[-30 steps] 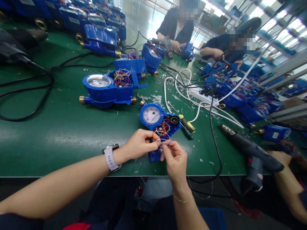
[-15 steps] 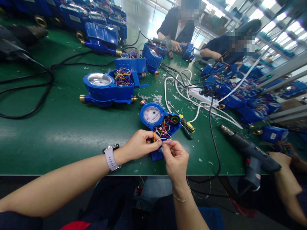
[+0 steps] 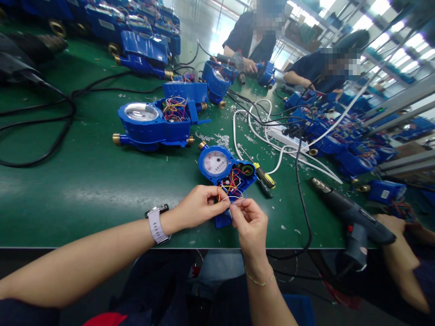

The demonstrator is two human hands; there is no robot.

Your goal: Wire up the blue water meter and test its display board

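A blue water meter (image 3: pixel 215 162) with a round dial lies in front of me, its wiring compartment open. Red, yellow and white wires (image 3: pixel 233 182) spill from it toward my fingers. My left hand (image 3: pixel 199 206), with a watch on its wrist, is closed in a pinch on wires at the compartment's near edge. Fingertip to fingertip with it, my right hand (image 3: pixel 250 222) pinches a thin wire end; the exact tip is hidden by the fingers. Below the hands shows part of a blue flap (image 3: pixel 222 220). Right of the meter lies a yellow-and-black screwdriver (image 3: pixel 264 175).
Another open water meter (image 3: pixel 152 124) stands at the left, with more meters (image 3: pixel 144 50) behind. A white power strip (image 3: pixel 287 136) and cables lie to the right. A co-worker's hand (image 3: pixel 390 226) is beside a heat gun (image 3: pixel 353 215). Two people sit across the table (image 3: pixel 84 194).
My hands stay in almost the same pinch, with only a slight shift of the fingers. The heat gun and the co-worker's hand at the right have moved slightly left.
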